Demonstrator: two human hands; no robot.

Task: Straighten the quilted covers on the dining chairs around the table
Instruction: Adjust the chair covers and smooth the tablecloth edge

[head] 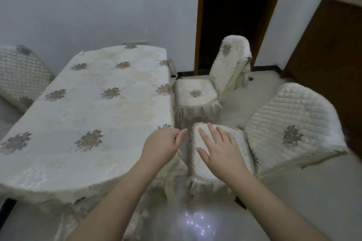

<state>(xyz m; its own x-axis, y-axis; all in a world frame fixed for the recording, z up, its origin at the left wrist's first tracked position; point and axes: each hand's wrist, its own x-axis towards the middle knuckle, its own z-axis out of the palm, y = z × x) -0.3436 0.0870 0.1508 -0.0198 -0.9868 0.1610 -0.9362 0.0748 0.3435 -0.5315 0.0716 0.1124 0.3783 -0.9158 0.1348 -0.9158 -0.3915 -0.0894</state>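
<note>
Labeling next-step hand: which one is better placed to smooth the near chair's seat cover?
Right. The right hand lies flat, fingers spread, on the seat cover; the left hand hovers loosely curled in the gap beside the table.

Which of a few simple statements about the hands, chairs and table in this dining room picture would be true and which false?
1. The right hand lies flat with straight fingers on the near chair's seat cover. True.
2. The left hand grips the far chair's back cover. False: it is beside the table's corner, between the tablecloth and the near chair, fingers loosely curled, and what it touches cannot be told.
3. The tablecloth carries flower motifs. True.
4. Plates stand on the table. False: only the patterned cloth shows there.
5. The doorway behind the far chair is brightly lit. False: it is dark.
</note>
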